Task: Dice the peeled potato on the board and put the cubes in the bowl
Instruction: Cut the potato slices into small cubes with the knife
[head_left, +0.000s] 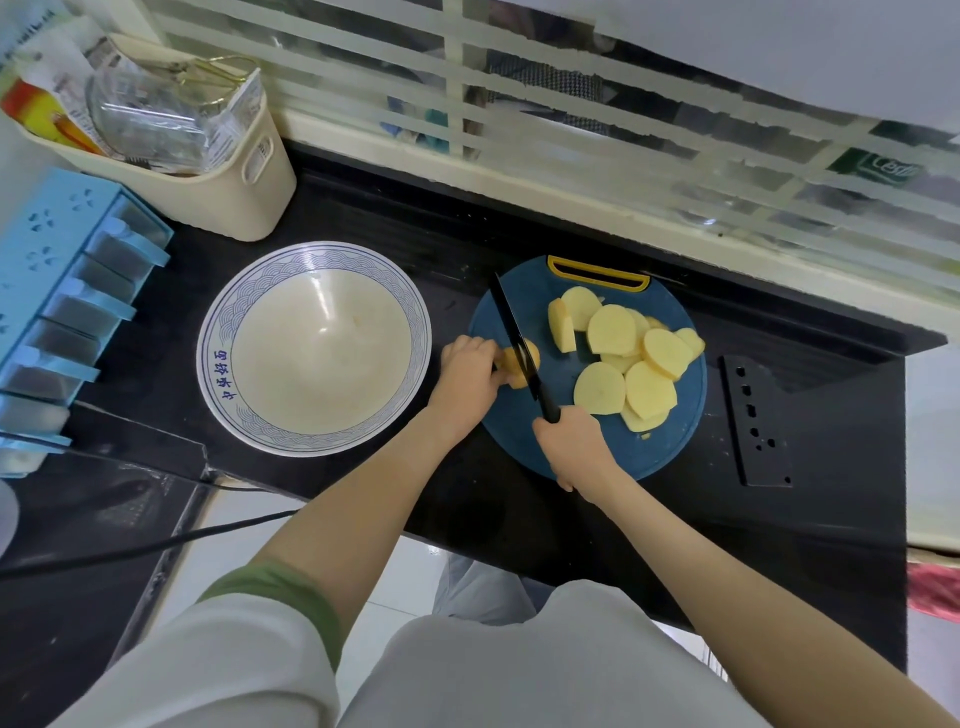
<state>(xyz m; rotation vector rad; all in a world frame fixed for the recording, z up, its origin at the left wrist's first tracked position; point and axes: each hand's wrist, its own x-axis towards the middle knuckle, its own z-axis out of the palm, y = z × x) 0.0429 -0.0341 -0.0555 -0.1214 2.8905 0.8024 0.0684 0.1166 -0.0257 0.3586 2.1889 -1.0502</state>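
A round dark blue cutting board (524, 436) lies on the black counter. Several yellow potato slices (631, 358) are piled on its right half. My left hand (467, 376) grips the remaining potato end piece (514, 366) at the board's left edge. My right hand (574, 447) grips the handle of a black knife (517, 343), whose blade rests across that piece, tip pointing away from me. A white bowl (218, 364) with a blue patterned rim stands left of the board and holds no potato.
A beige basket (244, 182) with packets and a glass jar stands at the back left. A light blue drawer rack (67, 291) is at the far left. A black perforated metal plate (756, 421) lies right of the board. A black cable (156, 543) crosses below.
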